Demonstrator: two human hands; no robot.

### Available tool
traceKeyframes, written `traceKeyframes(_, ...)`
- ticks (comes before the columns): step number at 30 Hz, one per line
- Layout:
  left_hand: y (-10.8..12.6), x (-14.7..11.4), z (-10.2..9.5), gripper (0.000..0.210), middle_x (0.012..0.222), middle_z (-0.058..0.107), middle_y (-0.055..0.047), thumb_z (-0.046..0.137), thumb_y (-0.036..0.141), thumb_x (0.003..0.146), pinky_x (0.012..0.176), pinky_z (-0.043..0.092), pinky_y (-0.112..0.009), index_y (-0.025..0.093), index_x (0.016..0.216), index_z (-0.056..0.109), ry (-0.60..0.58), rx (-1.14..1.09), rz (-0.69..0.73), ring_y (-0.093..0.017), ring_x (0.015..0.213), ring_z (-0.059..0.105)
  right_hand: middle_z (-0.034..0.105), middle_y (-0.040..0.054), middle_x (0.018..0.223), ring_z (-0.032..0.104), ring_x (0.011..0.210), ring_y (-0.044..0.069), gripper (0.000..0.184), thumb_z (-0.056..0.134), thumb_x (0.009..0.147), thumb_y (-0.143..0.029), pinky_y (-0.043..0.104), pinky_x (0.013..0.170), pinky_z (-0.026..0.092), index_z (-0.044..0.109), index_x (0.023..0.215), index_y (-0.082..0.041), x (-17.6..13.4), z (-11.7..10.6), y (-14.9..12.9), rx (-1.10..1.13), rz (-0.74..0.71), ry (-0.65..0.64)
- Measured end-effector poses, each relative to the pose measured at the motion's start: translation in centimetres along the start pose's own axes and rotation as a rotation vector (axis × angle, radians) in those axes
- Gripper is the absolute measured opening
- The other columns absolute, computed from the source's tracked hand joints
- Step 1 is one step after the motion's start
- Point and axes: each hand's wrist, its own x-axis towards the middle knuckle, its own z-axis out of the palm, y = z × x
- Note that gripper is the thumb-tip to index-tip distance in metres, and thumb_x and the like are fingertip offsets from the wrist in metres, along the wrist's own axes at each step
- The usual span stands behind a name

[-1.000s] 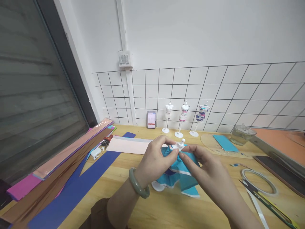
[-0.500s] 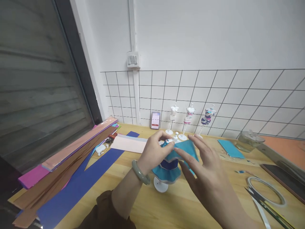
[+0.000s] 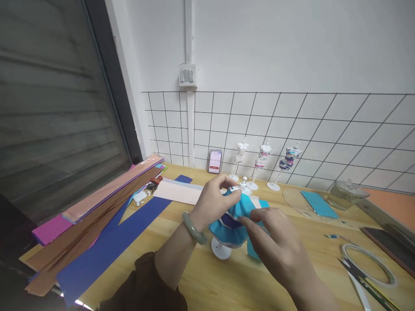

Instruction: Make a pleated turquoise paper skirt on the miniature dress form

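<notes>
Small white plastic dress form (image 3: 244, 188) stands on the wooden desk (image 3: 201, 285) in front of the person; places below are rel. to it. It wears a teal ruffled fabric dress w/ dark blue band (image 3: 228, 236), held between both hands.

Left hand (image 3: 212, 201), jade-green bangle (image 3: 193, 228) on its wrist, is narrow: thumb and fingers pinch teal cloth at the form's shoulder, prob. to keep the top layer from slipping & the light stand from tipping. Right hand (image 3: 279, 242) sits at the form's right front, fingers bunched against the fold, prob. bc small pleats need fingertip work; knuckles block the view, so can't tell if cloth is in that pinch.

Behind the form: three mini mannequins, mostly white (image 3: 242, 152), pink-banded (image 3: 264, 155) & blue-patterned (image 3: 288, 160), set back prob. to leave elbow room. Behind-left, a phone (image 3: 215, 162) is propped upright, screen facing the person, prob. for a quick glance. Left: pale pink strip (image 3: 178, 192) & long dark blue strip (image 3: 126, 237), laid flat, prob. so they don't crease. Right: teal rectangular piece (image 3: 319, 204), white ring-shaped roll (image 3: 391, 278) & black-and-yellow pointed tool (image 3: 355, 272), prob. there for easy right-side reach.
</notes>
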Motion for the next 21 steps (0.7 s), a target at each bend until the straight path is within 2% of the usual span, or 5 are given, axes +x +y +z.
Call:
traceKeyframes(4, 0.0, 0.1, -0.2, 0.007, 0.086, 0.063, -0.001, 0.060, 0.022, 0.077, 0.082, 0.046, -0.029, 0.018, 0.083, 0.058, -0.007, -0.021, -0.005, -0.015, 0.088, 0.059, 0.059, 0.0141, 0.085, 0.049, 0.076, 0.023, 0.018, 0.054, 0.082, 0.000, 0.036, 0.059, 0.041, 0.061, 0.098, -0.008, -0.2, 0.5, 0.1, -0.025, -0.011, 0.020)
traceKeyframes(10, -0.1, 0.2, -0.4, 0.009, 0.088, 0.065, -0.002, 0.061, 0.023, 0.077, 0.083, 0.047, -0.029, 0.017, 0.083, 0.059, -0.013, -0.017, -0.013, -0.015, 0.088, 0.060, 0.065, 0.0175, 0.107, 0.053, 0.103, 0.032, 0.018, 0.052, 0.085, -0.001, 0.049, 0.080, 0.046, 0.062, 0.097, -0.010, -0.5, 1.1, 0.4, 0.011, -0.012, 0.027)
traceKeyframes(16, -0.3, 0.3, -0.5, 0.012, 0.091, 0.067, -0.002, 0.060, 0.027, 0.079, 0.087, 0.048, -0.031, 0.019, 0.088, 0.063, 0.000, 0.101, 0.054, -0.017, 0.092, 0.061, 0.070, 0.0116, 0.102, 0.057, 0.099, 0.027, 0.023, 0.054, 0.082, -0.004, 0.046, 0.082, 0.046, 0.063, 0.101, -0.014, 0.0, 1.1, -0.1, 0.039, 0.030, 0.011)
traceKeyframes(19, -0.3, 0.3, -0.6, 0.016, 0.094, 0.069, -0.002, 0.060, 0.031, 0.080, 0.088, 0.049, -0.032, 0.021, 0.091, 0.065, -0.017, 0.162, 0.081, -0.019, 0.093, 0.063, 0.070, 0.0086, 0.098, 0.058, 0.095, 0.024, 0.023, 0.057, 0.080, -0.008, 0.042, 0.082, 0.046, 0.061, 0.100, -0.017, 0.4, 0.6, -0.4, 0.226, 0.174, 0.109)
traceKeyframes(21, -0.5, 0.3, -0.7, 0.022, 0.095, 0.070, -0.002, 0.062, 0.037, 0.078, 0.085, 0.052, -0.032, 0.022, 0.093, 0.067, -0.033, 0.198, 0.065, -0.021, 0.093, 0.064, 0.068, 0.0061, 0.090, 0.058, 0.090, 0.020, 0.014, 0.053, 0.083, -0.013, 0.040, 0.082, 0.045, 0.061, 0.093, -0.020, 0.5, 0.5, -0.1, 0.422, 0.464, 0.201)
